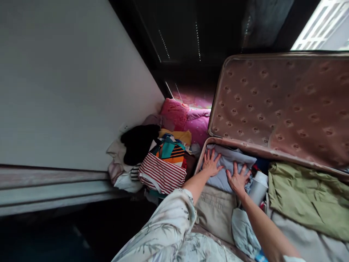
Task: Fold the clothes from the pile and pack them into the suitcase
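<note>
Both hands flat, fingers spread, pressing on a folded pale blue cloth [228, 163] in the near-left corner of the open suitcase [203, 154]; left hand [211, 164] on its left part, right hand [238, 179] on its right edge, neither gripping anything, just palms down. Lid [278, 105] stands open behind, quilted lining showing. Already in the case: beige garment [215, 211] just in front of the blue one, white cylinder [258, 187] touching the right hand's side, green garment [305, 196] to the right, grey fabric [308, 240] under it, another light blue piece [242, 229] near the right forearm. Looks roughly half packed, judging by the fill. Still outside: pile of clothes [160, 160] by the wall [68, 80] left of the case, striped red-white top [163, 174] on it, black item [139, 142], pink bag [188, 120] behind. So blue cloth is placed and being flattened; pile looks like what's left
</note>
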A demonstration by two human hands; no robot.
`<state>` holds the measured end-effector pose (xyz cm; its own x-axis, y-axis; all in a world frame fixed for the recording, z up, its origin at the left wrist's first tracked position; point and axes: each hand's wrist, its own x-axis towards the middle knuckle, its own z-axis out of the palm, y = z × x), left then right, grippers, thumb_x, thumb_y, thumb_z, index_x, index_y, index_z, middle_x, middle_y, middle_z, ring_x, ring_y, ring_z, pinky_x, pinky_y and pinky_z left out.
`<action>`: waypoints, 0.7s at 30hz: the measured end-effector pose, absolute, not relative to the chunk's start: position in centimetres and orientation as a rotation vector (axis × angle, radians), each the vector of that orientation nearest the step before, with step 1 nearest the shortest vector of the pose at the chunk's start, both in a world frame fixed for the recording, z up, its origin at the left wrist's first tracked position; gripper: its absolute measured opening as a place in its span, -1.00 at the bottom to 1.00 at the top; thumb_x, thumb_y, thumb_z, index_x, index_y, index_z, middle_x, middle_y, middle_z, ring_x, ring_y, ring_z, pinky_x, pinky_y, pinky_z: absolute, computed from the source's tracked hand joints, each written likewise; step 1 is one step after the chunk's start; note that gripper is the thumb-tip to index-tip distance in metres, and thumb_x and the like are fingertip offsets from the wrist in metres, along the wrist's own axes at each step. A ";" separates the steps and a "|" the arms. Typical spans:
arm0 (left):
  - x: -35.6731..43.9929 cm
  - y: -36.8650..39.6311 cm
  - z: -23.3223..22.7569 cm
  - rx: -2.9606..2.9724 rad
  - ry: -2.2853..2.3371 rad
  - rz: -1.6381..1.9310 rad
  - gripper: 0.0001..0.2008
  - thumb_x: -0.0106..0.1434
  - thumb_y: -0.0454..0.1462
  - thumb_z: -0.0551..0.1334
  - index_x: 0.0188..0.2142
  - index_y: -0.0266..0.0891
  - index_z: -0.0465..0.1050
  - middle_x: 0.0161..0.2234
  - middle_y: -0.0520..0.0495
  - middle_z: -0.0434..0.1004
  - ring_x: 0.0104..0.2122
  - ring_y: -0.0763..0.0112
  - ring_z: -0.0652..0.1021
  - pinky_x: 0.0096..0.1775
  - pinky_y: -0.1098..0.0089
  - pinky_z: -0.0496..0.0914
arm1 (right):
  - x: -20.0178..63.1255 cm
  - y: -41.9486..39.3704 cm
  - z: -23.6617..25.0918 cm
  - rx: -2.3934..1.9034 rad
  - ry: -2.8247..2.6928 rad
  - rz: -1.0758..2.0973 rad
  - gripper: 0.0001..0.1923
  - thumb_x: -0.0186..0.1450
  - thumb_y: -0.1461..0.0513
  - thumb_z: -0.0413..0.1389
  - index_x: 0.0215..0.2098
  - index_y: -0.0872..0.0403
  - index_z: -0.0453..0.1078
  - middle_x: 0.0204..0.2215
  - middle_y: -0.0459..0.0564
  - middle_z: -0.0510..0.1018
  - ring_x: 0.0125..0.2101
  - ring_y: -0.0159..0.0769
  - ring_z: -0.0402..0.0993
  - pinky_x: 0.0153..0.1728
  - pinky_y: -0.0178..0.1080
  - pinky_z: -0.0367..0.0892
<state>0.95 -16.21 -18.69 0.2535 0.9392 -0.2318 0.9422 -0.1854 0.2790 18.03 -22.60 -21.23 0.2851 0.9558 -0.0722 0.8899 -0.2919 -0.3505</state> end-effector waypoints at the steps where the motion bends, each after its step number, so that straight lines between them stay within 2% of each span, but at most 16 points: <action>1: 1.0 -16.1 -18.7 2.162 1.714 -0.014 -0.16 0.33 0.17 0.14 0.48 -0.05 -0.02 0.52 -0.17 -0.40 0.45 -0.28 -0.26 0.38 -0.23 -0.18 | 18.0 -22.6 -21.4 -2.319 -1.707 0.379 -0.28 0.39 -0.12 -0.06 0.44 -0.08 0.16 0.48 0.18 -0.23 0.38 0.49 -0.30 0.14 0.46 0.09; 6: 1.1 -15.4 -17.6 2.091 1.652 -0.077 -0.09 0.30 0.20 0.17 0.49 -0.06 -0.06 0.52 -0.19 -0.46 0.45 -0.28 -0.32 0.37 -0.25 -0.25 | 18.3 -22.5 -21.4 -2.334 -1.749 0.377 -0.25 0.38 -0.16 -0.11 0.46 -0.11 0.10 0.49 0.22 -0.24 0.38 0.51 -0.29 0.13 0.50 0.06; 10: 1.8 -16.3 -14.8 2.058 1.600 -0.119 0.02 0.18 0.12 0.35 0.47 -0.22 0.01 0.50 -0.37 -0.37 0.44 -0.39 -0.28 0.35 -0.33 -0.20 | 18.9 -22.2 -21.0 -2.315 -1.760 0.445 -0.21 0.37 -0.20 -0.16 0.45 -0.05 0.11 0.48 0.27 -0.23 0.38 0.53 -0.26 0.11 0.53 0.05; 13: 1.3 -18.8 -11.6 2.189 1.487 0.111 -0.20 0.22 -0.04 0.38 0.37 -0.23 0.24 0.48 -0.40 -0.18 0.45 -0.31 -0.14 0.34 -0.27 -0.02 | 18.7 -22.6 -20.2 -2.316 -1.798 0.414 -0.19 0.37 -0.21 -0.18 0.44 0.00 0.13 0.46 0.34 -0.17 0.38 0.55 -0.25 0.10 0.54 0.05; 16: -2.9 -21.9 -8.3 2.253 1.316 0.592 -0.49 0.31 -0.11 0.31 0.22 -0.16 0.43 0.39 -0.30 0.16 0.37 -0.05 0.21 0.31 -0.04 0.22 | 18.0 -24.6 -19.2 -2.288 -1.886 0.270 -0.21 0.40 -0.15 -0.17 0.44 0.07 0.13 0.44 0.41 -0.14 0.38 0.54 -0.24 0.10 0.51 0.05; 19: -12.1 -24.2 -6.2 2.057 1.414 1.066 -0.67 0.37 -0.23 0.20 0.09 -0.17 0.52 0.17 -0.21 0.46 0.17 0.21 0.48 0.22 0.17 0.37 | 17.2 -27.8 -18.3 -2.268 -2.003 0.197 -0.28 0.42 -0.08 -0.18 0.39 0.12 0.21 0.41 0.46 -0.05 0.37 0.49 -0.12 0.09 0.42 0.13; 21: -20.2 -25.1 -5.7 1.797 1.709 1.232 -0.69 0.37 -0.29 0.14 0.04 -0.20 0.52 0.04 -0.19 0.54 0.07 0.25 0.54 0.14 0.18 0.44 | 16.8 -30.1 -17.9 -2.251 -2.096 0.193 -0.33 0.42 -0.05 -0.19 0.32 0.12 0.30 0.37 0.45 0.07 0.36 0.41 -0.02 0.09 0.35 0.19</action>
